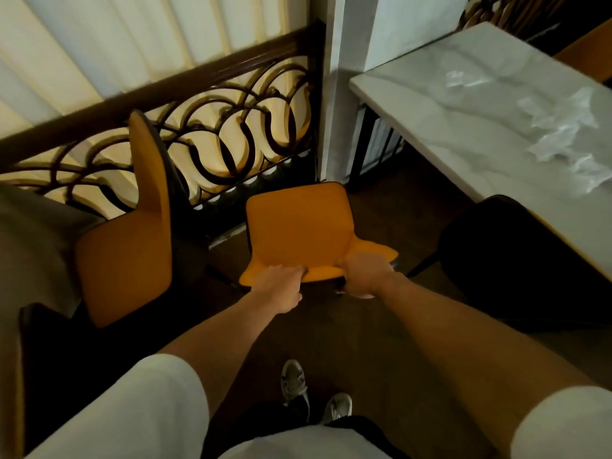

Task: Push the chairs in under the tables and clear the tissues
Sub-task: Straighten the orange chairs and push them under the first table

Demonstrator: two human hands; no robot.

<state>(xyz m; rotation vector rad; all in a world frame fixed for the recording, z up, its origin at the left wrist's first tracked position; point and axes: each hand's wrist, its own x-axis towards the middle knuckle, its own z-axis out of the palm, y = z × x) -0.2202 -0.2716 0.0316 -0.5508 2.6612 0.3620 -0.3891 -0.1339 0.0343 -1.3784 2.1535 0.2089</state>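
Note:
An orange chair (pixel 298 226) stands in the aisle in front of me, its seat facing away toward the railing. My left hand (pixel 280 288) and my right hand (pixel 367 276) both grip the top edge of its backrest. To the right is a white marble table (pixel 440 104) with crumpled white tissues (pixel 563 130) and a smaller tissue (pixel 462 79) lying on it. A second orange chair (pixel 132 246) sits at the left, pushed against a grey table (pixel 29 240). A dark chair (pixel 516 260) is tucked partly under the marble table.
A dark wooden railing with curved scrollwork (pixel 231 127) runs behind the chairs, and a white pillar (pixel 334 94) stands between railing and marble table. Another dark chair (pixel 43 369) is at the lower left. My feet (pixel 314 395) stand on brown floor.

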